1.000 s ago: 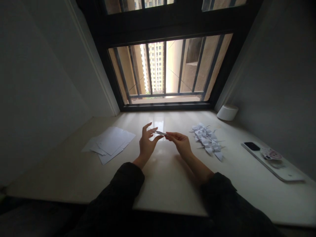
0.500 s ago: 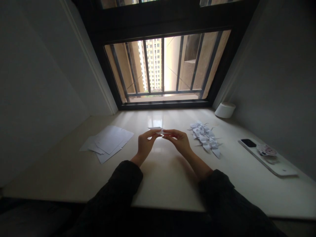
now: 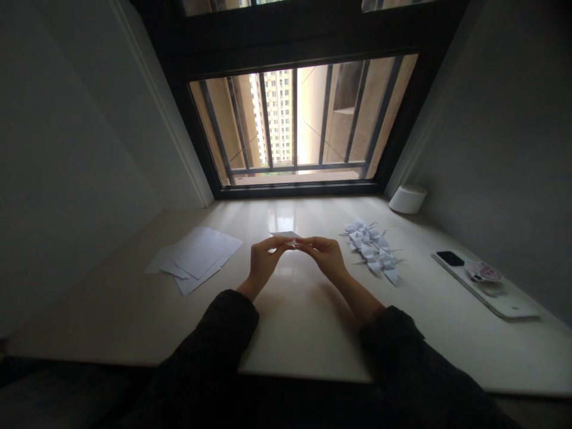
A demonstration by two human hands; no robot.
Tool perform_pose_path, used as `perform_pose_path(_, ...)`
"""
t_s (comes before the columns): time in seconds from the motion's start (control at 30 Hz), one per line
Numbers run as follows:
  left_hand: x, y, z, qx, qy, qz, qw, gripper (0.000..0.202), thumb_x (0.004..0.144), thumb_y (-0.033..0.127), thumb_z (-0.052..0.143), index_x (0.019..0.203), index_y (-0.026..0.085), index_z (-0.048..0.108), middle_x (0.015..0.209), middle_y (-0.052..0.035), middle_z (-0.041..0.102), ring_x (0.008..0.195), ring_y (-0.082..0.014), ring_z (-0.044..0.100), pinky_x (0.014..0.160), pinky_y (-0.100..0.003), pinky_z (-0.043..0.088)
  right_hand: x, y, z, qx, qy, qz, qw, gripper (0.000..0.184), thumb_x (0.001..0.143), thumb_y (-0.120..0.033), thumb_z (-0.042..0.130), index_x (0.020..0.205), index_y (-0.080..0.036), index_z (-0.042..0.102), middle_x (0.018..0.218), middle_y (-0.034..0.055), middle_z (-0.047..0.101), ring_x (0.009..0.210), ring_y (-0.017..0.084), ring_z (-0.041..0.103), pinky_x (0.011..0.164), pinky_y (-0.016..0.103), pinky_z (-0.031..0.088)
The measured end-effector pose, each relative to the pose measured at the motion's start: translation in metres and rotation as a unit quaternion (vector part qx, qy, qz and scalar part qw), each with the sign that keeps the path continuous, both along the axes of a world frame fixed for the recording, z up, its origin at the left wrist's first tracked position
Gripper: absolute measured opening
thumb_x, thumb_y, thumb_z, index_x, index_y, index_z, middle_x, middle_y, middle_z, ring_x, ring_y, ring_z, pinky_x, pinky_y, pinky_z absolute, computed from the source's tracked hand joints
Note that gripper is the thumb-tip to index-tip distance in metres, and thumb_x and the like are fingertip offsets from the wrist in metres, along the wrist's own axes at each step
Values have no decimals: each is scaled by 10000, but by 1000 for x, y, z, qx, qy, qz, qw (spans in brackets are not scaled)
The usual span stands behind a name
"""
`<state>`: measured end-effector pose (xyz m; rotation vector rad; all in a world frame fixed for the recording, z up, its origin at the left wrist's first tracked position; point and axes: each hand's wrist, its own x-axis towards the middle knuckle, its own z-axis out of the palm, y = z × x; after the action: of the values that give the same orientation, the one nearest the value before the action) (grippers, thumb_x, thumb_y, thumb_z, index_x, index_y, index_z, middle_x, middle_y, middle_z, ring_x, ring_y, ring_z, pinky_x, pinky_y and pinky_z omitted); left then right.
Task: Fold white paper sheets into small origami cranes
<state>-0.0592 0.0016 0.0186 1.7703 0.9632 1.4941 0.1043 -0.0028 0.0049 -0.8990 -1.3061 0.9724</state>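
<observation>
Over the middle of the table [image 3: 304,322], a small piece of white paper [image 3: 286,235] is held up, with the fingers [image 3: 273,243] of the left hand [image 3: 263,265] and the right hand [image 3: 326,256] clamped on it from both sides. To the right, a heap of folded paper pieces [image 3: 370,250] is spread on the table; loose paper sheets [image 3: 196,259] are laid to the left. A white phone [image 3: 487,292] is placed near the right edge, and a round white container [image 3: 407,199] is set by the window [image 3: 295,119].
</observation>
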Motion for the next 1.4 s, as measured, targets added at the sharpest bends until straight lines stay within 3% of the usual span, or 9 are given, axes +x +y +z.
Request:
perform_pose_path(0.3,1,4,0,-51,-61,-14,997,164,656,309,766,783,208,739,782,-25,738,744,-205,698,781,-375,571,0,0,3,-30,28,6,999,272,529,-408,824,728,-235,757,767,36,747,765,251,691,778,399,543)
perform_pose_path(0.6,7,1,-1,-65,-68,-4,996,202,685,340,738,843,215,745,855,-36,739,831,-214,688,844,-399,550,-3,-2,8,-43,61,-1,997,277,539,-428,813,732,-237,755,768,27,747,767,242,691,797,406,536)
perform_pose_path(1.0,7,6,-11,-77,-85,24,993,221,684,345,734,851,200,738,867,-49,736,840,-201,678,806,-367,548,-2,-2,7,-45,53,-36,997,287,573,-418,793,797,-241,759,830,33,748,827,255,693,834,419,531)
perform_pose_path(1.4,9,5,-13,-67,-98,35,992,222,705,332,716,878,193,730,870,-48,736,819,-193,687,811,-374,551,-4,1,2,-75,111,-6,991,278,547,-360,816,782,-223,758,815,40,749,836,238,688,862,399,512)
